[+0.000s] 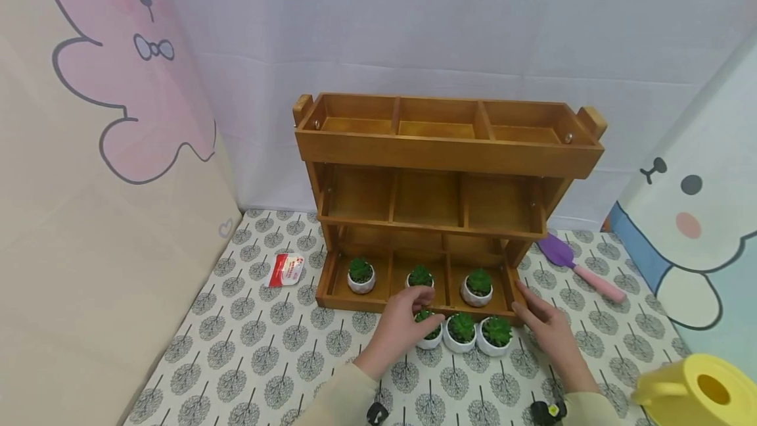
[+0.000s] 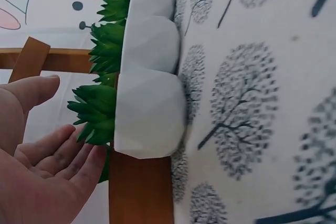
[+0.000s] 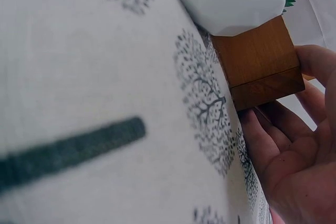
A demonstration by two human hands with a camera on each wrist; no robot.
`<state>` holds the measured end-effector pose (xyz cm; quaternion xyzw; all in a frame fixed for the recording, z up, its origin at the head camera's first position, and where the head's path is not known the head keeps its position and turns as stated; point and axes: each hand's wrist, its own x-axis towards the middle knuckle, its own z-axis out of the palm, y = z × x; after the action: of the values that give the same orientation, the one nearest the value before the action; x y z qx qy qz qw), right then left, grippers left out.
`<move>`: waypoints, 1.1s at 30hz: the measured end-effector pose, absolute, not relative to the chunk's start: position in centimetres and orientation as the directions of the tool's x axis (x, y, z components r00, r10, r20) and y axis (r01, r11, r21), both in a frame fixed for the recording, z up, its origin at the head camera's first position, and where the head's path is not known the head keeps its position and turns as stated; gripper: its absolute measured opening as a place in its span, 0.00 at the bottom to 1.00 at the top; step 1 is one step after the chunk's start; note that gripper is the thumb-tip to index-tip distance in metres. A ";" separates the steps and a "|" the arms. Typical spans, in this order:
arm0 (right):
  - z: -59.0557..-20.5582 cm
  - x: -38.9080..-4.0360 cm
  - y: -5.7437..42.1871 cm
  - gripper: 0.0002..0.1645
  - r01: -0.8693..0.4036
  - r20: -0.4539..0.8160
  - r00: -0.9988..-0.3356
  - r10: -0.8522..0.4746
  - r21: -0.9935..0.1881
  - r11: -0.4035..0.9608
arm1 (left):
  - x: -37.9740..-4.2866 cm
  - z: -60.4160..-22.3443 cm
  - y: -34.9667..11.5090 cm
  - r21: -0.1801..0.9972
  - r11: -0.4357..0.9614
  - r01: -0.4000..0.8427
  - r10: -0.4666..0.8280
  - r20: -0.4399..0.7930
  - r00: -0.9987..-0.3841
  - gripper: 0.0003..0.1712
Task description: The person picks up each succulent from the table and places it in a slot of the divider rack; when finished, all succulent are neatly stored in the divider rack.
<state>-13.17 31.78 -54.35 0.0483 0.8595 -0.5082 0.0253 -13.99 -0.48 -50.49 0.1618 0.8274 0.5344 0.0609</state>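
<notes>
Hovering empty, fingers loose: left hand [image 1: 402, 322]; left wrist view alone shows palm, beside three white faceted pots [image 1: 459, 346] of green succulents [image 1: 461, 327] rowed on tree-print bench [image 1: 266, 360] before brown wooden three-tier shelf [image 1: 449, 153]. Right hand [image 1: 547, 327], nothing grasped, touches shelf end. Red-and-white packet [image 1: 286, 270], head view only: print illegible.

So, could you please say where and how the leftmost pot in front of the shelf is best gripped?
Probably hold the leftmost pot by its bare white wall, from its left: that side has no neighbour, the next pot crowds its right, the shelf stands behind, and leaves cover the top.
</notes>
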 end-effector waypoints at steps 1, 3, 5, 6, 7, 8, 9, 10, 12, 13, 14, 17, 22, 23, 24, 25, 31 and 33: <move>-54.4 -13.2 31.8 0.40 0.107 -0.091 -0.994 0.057 -0.871 0.480 | -13.8 -50.6 -0.6 0.907 0.370 0.200 0.327 0.074 -0.942 0.28; -54.4 -13.2 31.8 0.40 0.102 -0.085 -0.995 0.057 -0.870 0.482 | -13.4 -50.9 -1.0 0.912 0.360 0.198 0.310 0.083 -0.947 0.28; -54.5 -13.3 31.8 0.40 0.099 -0.083 -0.995 0.056 -0.870 0.483 | -13.1 -51.1 -1.4 0.919 0.346 0.191 0.291 0.089 -0.953 0.28; -54.5 -13.3 31.8 0.40 0.099 -0.083 -0.995 0.055 -0.871 0.482 | -12.9 -51.1 -1.6 0.923 0.337 0.185 0.280 0.090 -0.956 0.28; -54.5 -13.3 31.8 0.40 0.099 -0.082 -0.995 0.055 -0.871 0.481 | -12.8 -51.2 -1.8 0.926 0.334 0.178 0.270 0.087 -0.959 0.28; -54.5 -13.4 31.8 0.41 0.097 -0.081 -0.995 0.054 -0.872 0.479 | -12.6 -51.2 -2.1 0.926 0.335 0.172 0.259 0.085 -0.962 0.29; -54.5 -13.4 31.8 0.41 0.100 -0.083 -0.995 0.056 -0.872 0.479 | -12.5 -51.3 -2.3 0.927 0.336 0.167 0.253 0.081 -0.964 0.29; -54.5 -13.3 31.8 0.40 0.103 -0.086 -0.995 0.056 -0.872 0.479 | -12.3 -51.4 -2.5 0.926 0.340 0.165 0.249 0.080 -0.965 0.29; -54.5 -13.3 31.7 0.40 0.109 -0.093 -0.994 0.058 -0.872 0.477 | -12.1 -51.6 -2.8 0.918 0.359 0.166 0.242 0.080 -0.967 0.29; -54.4 -13.3 31.7 0.40 0.111 -0.095 -0.994 0.058 -0.872 0.476 | -12.1 -51.7 -2.9 0.912 0.374 0.169 0.240 0.081 -0.967 0.29; -54.4 -13.3 31.7 0.40 0.113 -0.097 -0.994 0.058 -0.873 0.475 | -12.0 -51.9 -3.0 0.906 0.388 0.170 0.239 0.079 -0.968 0.29; -54.3 -13.3 31.7 0.40 0.112 -0.097 -0.994 0.055 -0.873 0.475 | -11.8 -52.2 -3.1 0.888 0.424 0.175 0.245 0.074 -0.967 0.31; -54.3 -13.2 31.6 0.40 0.117 -0.104 -0.993 0.053 -0.873 0.474 | -11.6 -52.7 -2.9 0.865 0.466 0.186 0.260 0.067 -0.963 0.34; -54.3 -13.1 31.6 0.40 0.122 -0.109 -0.993 0.054 -0.872 0.473 | -11.5 -52.8 -2.8 0.861 0.473 0.187 0.257 0.068 -0.964 0.35; -54.3 -13.1 31.5 0.40 0.127 -0.114 -0.992 0.055 -0.872 0.472 | -11.5 -52.9 -2.7 0.859 0.477 0.186 0.254 0.068 -0.965 0.36; -54.2 -13.1 31.5 0.40 0.131 -0.118 -0.991 0.056 -0.873 0.471 | -11.5 -53.0 -2.6 0.855 0.482 0.190 0.250 0.074 -0.965 0.36; -54.0 -13.0 31.4 0.40 0.131 -0.116 -0.991 0.063 -0.867 0.481 | -11.6 -53.7 -1.8 0.831 0.518 0.203 0.233 0.091 -0.968 0.38; -54.0 -13.0 31.4 0.40 0.129 -0.113 -0.992 0.062 -0.866 0.482 | -11.6 -54.0 -1.5 0.827 0.527 0.195 0.225 0.086 -0.971 0.38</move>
<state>-13.02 31.37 -53.95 0.0555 0.8603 -0.5057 0.0328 -11.63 -1.52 -53.97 0.1202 0.8736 0.4714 0.0159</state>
